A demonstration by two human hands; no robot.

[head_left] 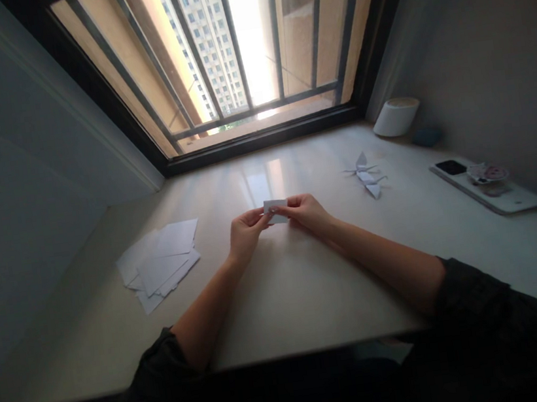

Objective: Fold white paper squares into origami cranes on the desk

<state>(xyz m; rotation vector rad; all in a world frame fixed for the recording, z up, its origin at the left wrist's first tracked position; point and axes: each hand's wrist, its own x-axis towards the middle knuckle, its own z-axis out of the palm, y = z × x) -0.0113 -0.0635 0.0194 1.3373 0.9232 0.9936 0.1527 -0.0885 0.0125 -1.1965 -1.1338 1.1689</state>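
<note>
A pale, smooth tabletop runs up to a dark-framed window at twelve o'clock. Past its dark upright bars, a tall building with many small windows shows between tan walls. Grey walls close in at ten o'clock and two o'clock.

Taking the hands' meeting point as the middle of the dial, a small folded white paper is there, held a little this side of the window's reflection on the table. The left hand pinches it from the nine o'clock side, the right hand from the three o'clock side, the thumbs close together on its near face. How the fingers sit behind it cannot be made out.

Between two and three o'clock lie two folded paper cranes, the farther one and the nearer one close together. Between eight and nine, a loose, fanned pile of white sheets lies near the left hand. Further out, a white cylinder stands at two o'clock with a small dark blue object just beside it. At three, a long white device with a black panel carries a small clear-looking bundle. Dark sleeves cover the arms toward four and between seven and eight.
</note>
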